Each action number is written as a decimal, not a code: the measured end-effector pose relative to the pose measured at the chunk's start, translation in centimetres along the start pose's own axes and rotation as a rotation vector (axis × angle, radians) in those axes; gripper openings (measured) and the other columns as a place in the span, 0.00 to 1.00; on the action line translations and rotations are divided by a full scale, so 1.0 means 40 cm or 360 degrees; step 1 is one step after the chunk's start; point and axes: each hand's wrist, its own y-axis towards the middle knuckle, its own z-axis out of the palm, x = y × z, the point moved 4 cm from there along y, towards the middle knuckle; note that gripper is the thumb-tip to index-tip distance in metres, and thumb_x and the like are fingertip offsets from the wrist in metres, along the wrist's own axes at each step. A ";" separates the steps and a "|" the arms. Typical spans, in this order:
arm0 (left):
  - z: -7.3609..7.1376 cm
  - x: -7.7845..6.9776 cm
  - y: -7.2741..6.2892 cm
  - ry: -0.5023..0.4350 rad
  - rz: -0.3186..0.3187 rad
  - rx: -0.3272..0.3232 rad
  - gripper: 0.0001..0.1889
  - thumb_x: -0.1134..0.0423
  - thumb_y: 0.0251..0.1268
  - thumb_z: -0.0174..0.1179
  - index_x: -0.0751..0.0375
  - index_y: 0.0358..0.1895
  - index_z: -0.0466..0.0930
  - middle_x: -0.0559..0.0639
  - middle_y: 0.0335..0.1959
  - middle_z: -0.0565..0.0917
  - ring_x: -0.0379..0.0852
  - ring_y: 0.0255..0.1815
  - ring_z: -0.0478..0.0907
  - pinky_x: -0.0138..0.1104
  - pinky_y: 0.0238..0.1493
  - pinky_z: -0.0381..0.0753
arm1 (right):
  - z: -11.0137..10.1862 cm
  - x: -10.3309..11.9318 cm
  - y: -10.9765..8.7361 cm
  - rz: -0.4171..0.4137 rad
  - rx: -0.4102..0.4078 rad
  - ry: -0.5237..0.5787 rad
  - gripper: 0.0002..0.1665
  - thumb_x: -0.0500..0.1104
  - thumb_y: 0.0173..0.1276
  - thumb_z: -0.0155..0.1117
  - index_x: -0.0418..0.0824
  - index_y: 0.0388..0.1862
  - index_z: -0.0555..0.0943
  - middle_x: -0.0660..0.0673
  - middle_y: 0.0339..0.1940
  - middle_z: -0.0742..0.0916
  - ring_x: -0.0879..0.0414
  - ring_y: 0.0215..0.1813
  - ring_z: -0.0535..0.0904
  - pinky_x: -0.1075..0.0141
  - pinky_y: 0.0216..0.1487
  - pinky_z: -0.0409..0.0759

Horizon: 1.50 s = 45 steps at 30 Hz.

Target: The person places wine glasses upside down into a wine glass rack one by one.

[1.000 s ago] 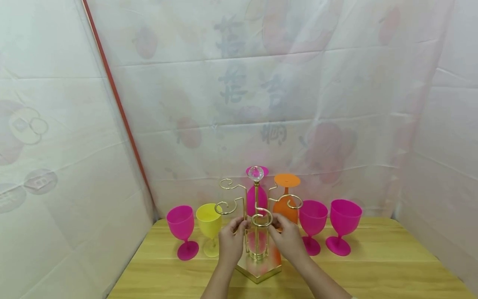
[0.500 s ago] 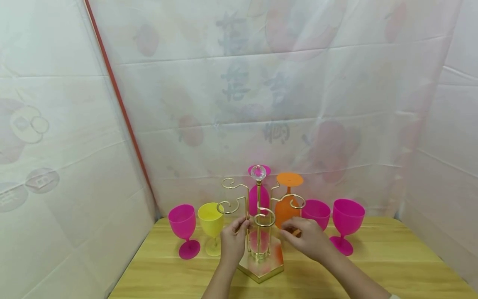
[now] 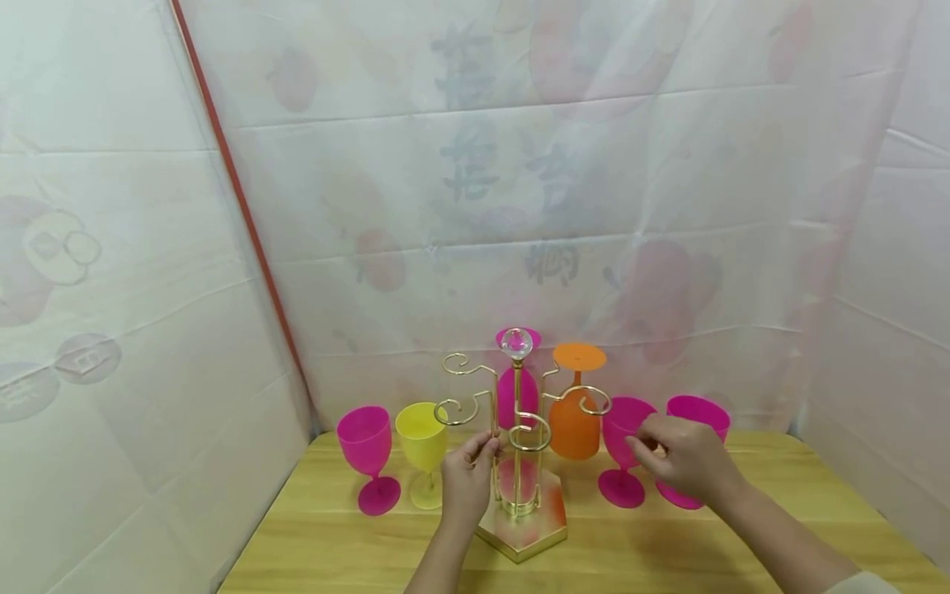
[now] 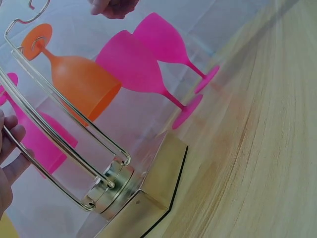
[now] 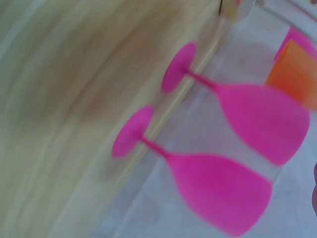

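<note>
My left hand (image 3: 466, 487) pinches a thin upright rod of the gold wine glass rack (image 3: 518, 536), which has curled wire arms and a crystal knob. A pink goblet (image 3: 512, 400) and an orange goblet (image 3: 575, 425) hang upside down from its rear arms. My right hand (image 3: 686, 458), fingers loosely bent and holding nothing, is in the air before two upright pink goblets. It partly hides the outer goblet (image 3: 698, 408); the inner goblet (image 3: 622, 437) stands just left of it. Both goblets show whole in the right wrist view, apart from the hand.
An upright pink goblet (image 3: 365, 441) and a yellow goblet (image 3: 420, 437) stand left of the rack. All this is on a wooden table (image 3: 356, 553). Printed pale curtains (image 3: 371, 198) enclose the table at the back and both sides.
My right hand has let go of the rack and moved right, to in front of the pink goblets. My left hand keeps its pinch on the rack's rod.
</note>
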 end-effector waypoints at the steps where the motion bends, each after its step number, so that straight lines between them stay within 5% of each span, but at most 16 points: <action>1: 0.001 0.012 0.000 -0.0010 0.0002 0.0002 0.10 0.70 0.66 0.60 0.76 0.43 0.84 0.64 0.36 0.88 0.48 0.33 0.86 0.42 0.38 0.86 | -0.008 -0.013 -0.002 -0.0016 -0.0020 -0.0053 0.11 0.50 0.62 0.65 0.53 0.22 0.77 0.62 0.20 0.76 0.69 0.23 0.69 0.80 0.23 0.69; 5: 0.005 0.036 -0.001 -0.0027 0.0011 0.0019 0.11 0.67 0.67 0.60 0.74 0.44 0.84 0.63 0.36 0.88 0.60 0.34 0.86 0.39 0.38 0.87 | -0.029 -0.065 -0.007 -0.0085 -0.0063 -0.0221 0.13 0.54 0.63 0.63 0.46 0.27 0.82 0.56 0.24 0.81 0.62 0.26 0.74 0.68 0.24 0.76; 10: 0.012 0.014 -0.003 0.0024 0.0023 -0.0017 0.08 0.73 0.66 0.59 0.76 0.42 0.84 0.67 0.36 0.87 0.63 0.33 0.85 0.41 0.36 0.87 | -0.024 -0.136 -0.029 0.0068 0.0205 -0.0300 0.28 0.54 0.51 0.75 0.42 0.49 0.84 0.43 0.46 0.83 0.46 0.46 0.79 0.45 0.43 0.79; 14: 0.015 -0.032 -0.004 0.0058 0.0049 -0.0019 0.07 0.77 0.64 0.59 0.79 0.41 0.83 0.68 0.35 0.87 0.59 0.32 0.86 0.36 0.36 0.87 | -0.014 -0.190 -0.064 0.0337 0.0455 -0.0305 0.39 0.58 0.54 0.73 0.48 0.64 0.77 0.38 0.62 0.77 0.36 0.63 0.70 0.31 0.58 0.64; 20: 0.019 -0.045 -0.001 0.0048 0.0049 -0.0011 0.07 0.77 0.64 0.59 0.79 0.41 0.83 0.67 0.35 0.87 0.60 0.31 0.85 0.40 0.36 0.87 | -0.010 -0.246 -0.099 0.0659 0.0676 -0.0278 0.42 0.65 0.65 0.61 0.57 0.76 0.63 0.35 0.74 0.64 0.27 0.74 0.53 0.17 0.57 0.45; 25: 0.027 0.012 0.004 0.0043 0.0018 -0.0026 0.07 0.75 0.65 0.59 0.77 0.41 0.83 0.67 0.34 0.87 0.65 0.32 0.85 0.42 0.36 0.86 | -0.005 -0.275 -0.115 0.0806 0.0811 -0.0290 0.46 0.70 0.67 0.54 0.58 0.79 0.56 0.34 0.77 0.59 0.26 0.77 0.41 0.15 0.54 0.36; 30: 0.028 0.026 0.005 0.0033 -0.0012 -0.0019 0.07 0.74 0.65 0.59 0.77 0.42 0.84 0.66 0.34 0.87 0.63 0.33 0.85 0.41 0.36 0.86 | 0.001 -0.285 -0.120 0.0825 0.0881 -0.0311 0.46 0.71 0.67 0.53 0.57 0.79 0.56 0.34 0.78 0.59 0.26 0.77 0.43 0.16 0.57 0.35; 36: 0.031 0.020 0.007 0.0039 -0.0003 -0.0025 0.07 0.76 0.65 0.58 0.79 0.42 0.83 0.68 0.34 0.87 0.67 0.33 0.84 0.44 0.36 0.86 | 0.004 -0.290 -0.115 0.0787 0.0959 -0.0279 0.42 0.69 0.70 0.50 0.52 0.78 0.60 0.33 0.76 0.63 0.26 0.73 0.54 0.22 0.61 0.48; 45: 0.028 0.047 0.009 -0.0008 -0.0014 0.0026 0.11 0.65 0.67 0.61 0.72 0.42 0.85 0.58 0.34 0.89 0.60 0.34 0.86 0.34 0.38 0.86 | 0.006 -0.292 -0.118 0.0694 0.0891 -0.0278 0.35 0.62 0.71 0.55 0.42 0.69 0.72 0.31 0.63 0.76 0.29 0.63 0.69 0.33 0.62 0.65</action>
